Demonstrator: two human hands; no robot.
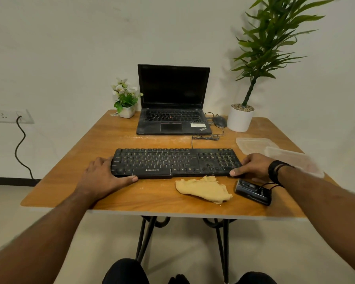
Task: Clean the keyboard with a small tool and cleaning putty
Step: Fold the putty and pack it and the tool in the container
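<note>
Black full-size corded keyboard [175, 162] lies flat, mid-table, on the wooden tabletop [152, 199]. Left hand [103, 177] grips its left end: thumb along the near edge, fingers wrapped round the far-left corner. Right hand [252, 167] grips the right end likewise, thumb on the near-right corner. Flattened sheet of pale yellow cleaning putty [203, 188] rests on the table just near of the keyboard's right half, between the hands. Small black handheld tool with wrist cord [253, 191] lies right of the putty, near of the right hand. Open black laptop [173, 101] sits far, screen dark.
</note>
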